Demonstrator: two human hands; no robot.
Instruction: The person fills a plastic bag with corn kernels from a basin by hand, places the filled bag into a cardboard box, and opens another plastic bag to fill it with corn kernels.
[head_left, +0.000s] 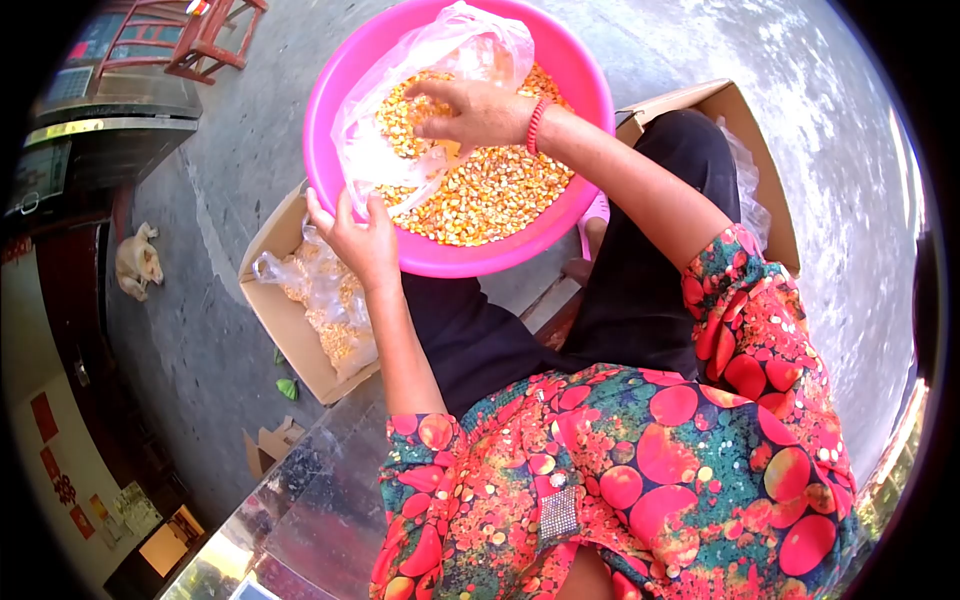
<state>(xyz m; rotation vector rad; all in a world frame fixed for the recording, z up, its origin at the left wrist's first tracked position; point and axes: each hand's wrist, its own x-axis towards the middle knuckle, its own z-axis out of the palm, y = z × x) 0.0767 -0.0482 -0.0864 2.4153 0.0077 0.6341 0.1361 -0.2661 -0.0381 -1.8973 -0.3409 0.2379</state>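
In the head view, a pink basin (322,110) of corn kernels (480,205) and a plastic bag (368,112) is seen at upper centre; its lower-left rim is gripped by the left hand's fingers (352,238). The right hand (480,112) is held above, fingers spread.

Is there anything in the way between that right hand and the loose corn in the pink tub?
Nothing visible blocks the right hand from the loose corn in the pink tub. The thin plastic bag could get in the way, though: it lies right under and beside the fingers.
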